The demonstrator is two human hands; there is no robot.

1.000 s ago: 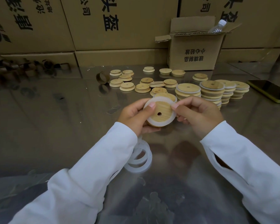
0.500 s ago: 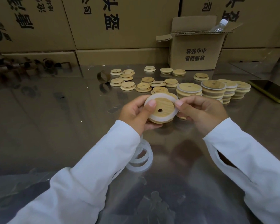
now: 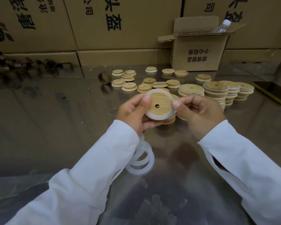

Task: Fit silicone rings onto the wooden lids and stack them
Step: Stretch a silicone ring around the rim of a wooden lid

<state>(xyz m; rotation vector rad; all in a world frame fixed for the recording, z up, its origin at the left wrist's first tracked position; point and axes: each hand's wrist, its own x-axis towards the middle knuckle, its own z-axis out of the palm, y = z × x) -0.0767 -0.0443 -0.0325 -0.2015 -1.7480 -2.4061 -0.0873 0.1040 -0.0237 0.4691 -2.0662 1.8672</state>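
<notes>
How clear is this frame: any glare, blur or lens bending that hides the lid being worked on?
Head view: lid and ring sharp and evenly lit between left hand and right hand; shiny table mirrors the boxes but hides nothing; wide-angle lens bows the box edges; far left corner dim.

Head-worn view — forward-down, close
</notes>
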